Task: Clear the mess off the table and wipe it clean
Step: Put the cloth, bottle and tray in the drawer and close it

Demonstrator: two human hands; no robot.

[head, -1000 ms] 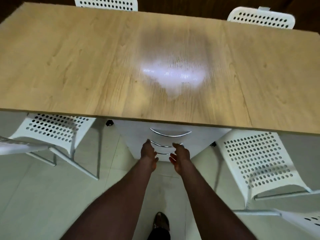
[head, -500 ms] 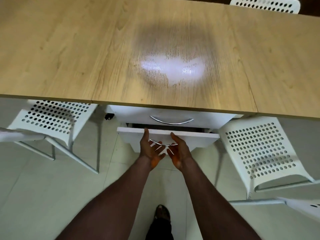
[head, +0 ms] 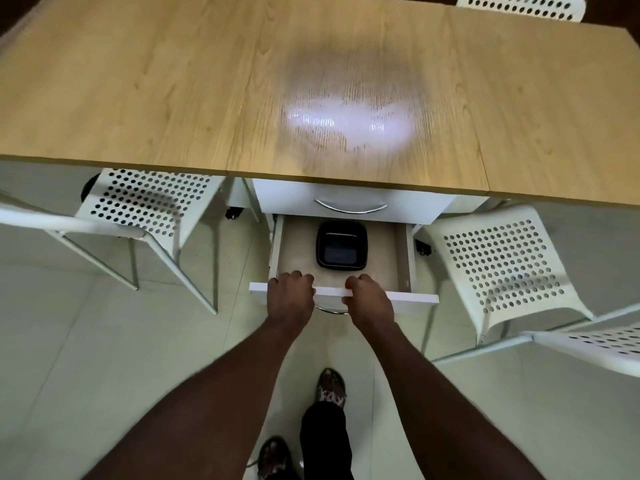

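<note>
Tan wood-grain table (head: 138, 81), glare patch; drawer (head: 412, 297) open.

I'd tag this a dining or break room: wood-look table (head: 173, 98) beyond left hand (head: 291, 297) and right hand (head: 370, 299), white perforated chairs (head: 502, 268) either side, pale tiled floor (head: 104, 375) beneath.

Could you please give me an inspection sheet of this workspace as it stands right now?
Surface: wooden table shows a pale shiny patch at its middle.
Job's things: open drawer under the table holds a black tray; no cloth seen.
Clutter: nothing seen.
Grippers: left hand and right hand both grip the open drawer's front edge.
Cables: nothing seen.
Surroundings: white perforated chairs on either side, upper drawer closed, tiled floor.
</note>
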